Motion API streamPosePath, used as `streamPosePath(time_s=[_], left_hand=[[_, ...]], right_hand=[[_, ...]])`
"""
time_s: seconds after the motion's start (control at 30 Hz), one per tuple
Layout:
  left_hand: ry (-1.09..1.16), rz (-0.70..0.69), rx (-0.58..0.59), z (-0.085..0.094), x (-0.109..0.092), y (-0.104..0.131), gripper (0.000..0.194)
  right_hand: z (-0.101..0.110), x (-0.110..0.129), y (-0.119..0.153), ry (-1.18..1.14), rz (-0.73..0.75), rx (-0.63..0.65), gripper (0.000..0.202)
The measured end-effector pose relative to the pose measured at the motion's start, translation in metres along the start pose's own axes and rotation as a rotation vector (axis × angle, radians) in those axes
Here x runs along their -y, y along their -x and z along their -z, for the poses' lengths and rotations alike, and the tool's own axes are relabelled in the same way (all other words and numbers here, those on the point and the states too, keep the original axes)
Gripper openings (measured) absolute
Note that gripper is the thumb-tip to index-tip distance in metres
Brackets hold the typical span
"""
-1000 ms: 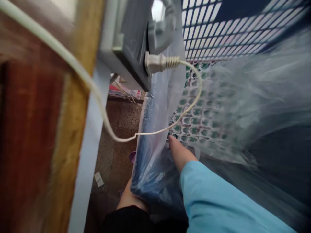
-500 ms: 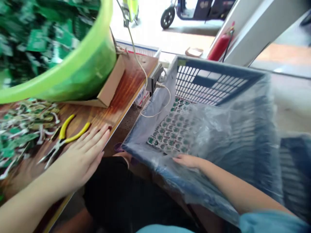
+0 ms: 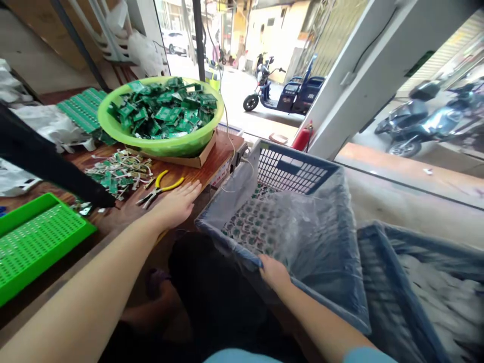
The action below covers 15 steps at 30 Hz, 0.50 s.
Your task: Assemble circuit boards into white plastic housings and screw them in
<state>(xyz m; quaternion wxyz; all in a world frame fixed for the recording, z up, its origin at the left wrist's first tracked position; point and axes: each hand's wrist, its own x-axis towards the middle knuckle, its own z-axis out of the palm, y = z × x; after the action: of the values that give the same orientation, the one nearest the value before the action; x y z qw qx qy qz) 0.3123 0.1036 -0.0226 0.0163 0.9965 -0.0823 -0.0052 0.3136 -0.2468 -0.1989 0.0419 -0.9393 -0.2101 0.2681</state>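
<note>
My left hand lies flat on the wooden table's edge, fingers stretched out and holding nothing. Just beyond it are yellow-handled pliers, their handles spread. My right hand is closed over the near rim of a blue plastic crate; some fingertips are hidden. Clear plastic sheeting lines the crate and drapes over its rim. Rows of small round pieces with green centres lie inside, partly under the film.
A lime-green basin heaped with green circuit boards stands on the table. Wired boards lie beside it. A green tray and a dark tool are at left. Another crate stands at right, a fire extinguisher behind.
The camera view has lifted and widened, bringing in the street, tray and second crate. My left hand stays flat on the table edge. My right hand has shifted onto the crate's near rim.
</note>
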Motion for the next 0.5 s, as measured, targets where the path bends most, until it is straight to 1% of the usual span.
streamPosePath(time_s=[0.3, 0.4, 0.5], left_hand=[[0.116, 0.031, -0.046, 0.0043, -0.0015, -0.0003, 0.052], [0.119, 0.051, -0.041, 0.0038, -0.0025, 0.0000, 0.052], [0.112, 0.063, -0.019, 0.0051, -0.0031, 0.0002, 0.051]], right_hand=[[0.0087, 0.0017, 0.0018, 0.111, 0.025, -0.056, 0.029], [0.0062, -0.0009, -0.0011, 0.101, 0.029, -0.062, 0.030], [-0.0005, -0.0058, -0.0046, 0.059, 0.019, -0.059, 0.031]])
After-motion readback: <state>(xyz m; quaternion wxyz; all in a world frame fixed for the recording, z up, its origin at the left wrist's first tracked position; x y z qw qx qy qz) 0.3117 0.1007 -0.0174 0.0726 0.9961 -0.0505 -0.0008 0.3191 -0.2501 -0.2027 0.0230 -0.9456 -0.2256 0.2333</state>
